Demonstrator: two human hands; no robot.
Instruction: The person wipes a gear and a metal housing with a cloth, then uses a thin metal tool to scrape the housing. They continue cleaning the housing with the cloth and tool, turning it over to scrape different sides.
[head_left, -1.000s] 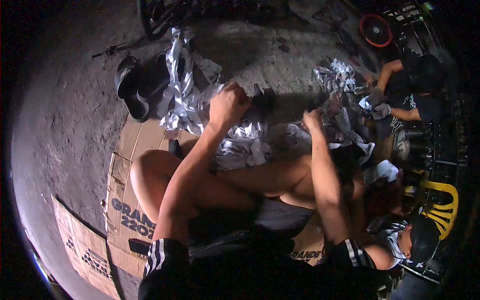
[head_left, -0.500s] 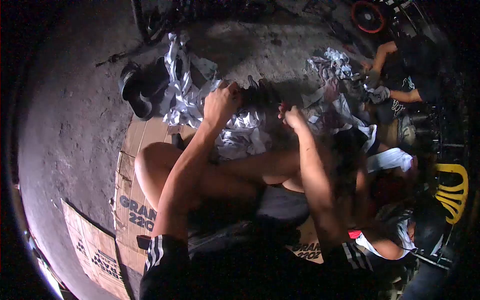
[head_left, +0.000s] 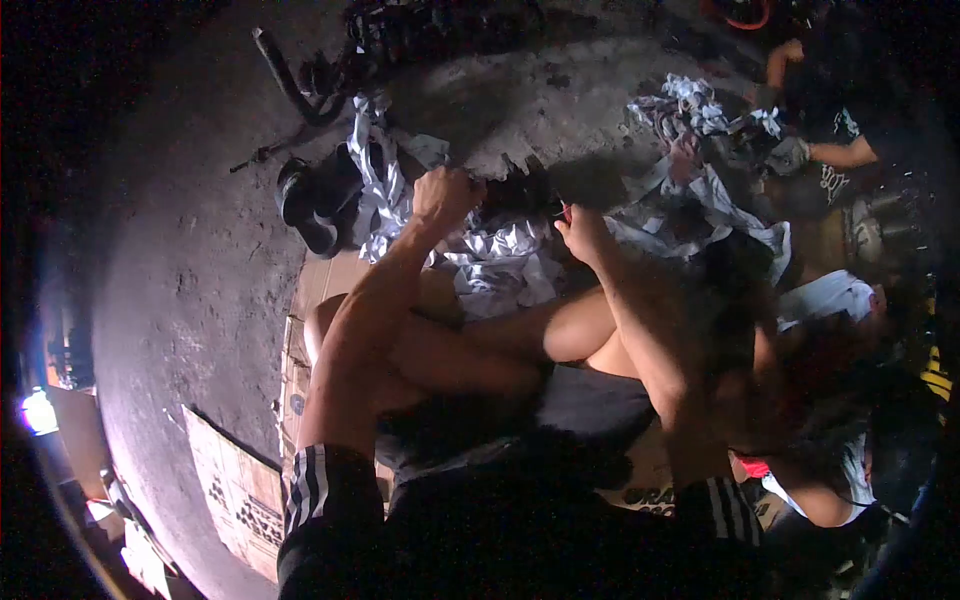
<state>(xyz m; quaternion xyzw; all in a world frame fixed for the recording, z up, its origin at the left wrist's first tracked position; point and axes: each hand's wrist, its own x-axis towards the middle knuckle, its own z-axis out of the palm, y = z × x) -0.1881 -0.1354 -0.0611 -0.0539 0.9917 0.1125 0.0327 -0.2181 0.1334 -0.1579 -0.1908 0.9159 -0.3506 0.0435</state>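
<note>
A dark, lumpy object (head_left: pixel 517 190), its kind lost in the shadow, lies in front of my crossed legs. My left hand (head_left: pixel 446 197) is closed at its left side, fingers curled against it. My right hand (head_left: pixel 586 236) is closed around a small tool with a red handle (head_left: pixel 567 213), just to the right of the dark object. The tool's working end is too dark to make out. Crumpled white cloth strips (head_left: pixel 505 265) lie below and between my hands. More strips (head_left: pixel 378 180) trail up beside my left hand.
Dark sandals (head_left: pixel 305 205) rest at the left by a cardboard sheet (head_left: pixel 235 490). Another person's gloved hand (head_left: pixel 790 156) is at the upper right, near a heap of rags (head_left: pixel 690 105). Another person's bent leg (head_left: pixel 825 505) shows at lower right.
The whole view has shifted, with the floor things now further right and a bright light showing at the left edge. Both my hands stay closed at the dark object.
</note>
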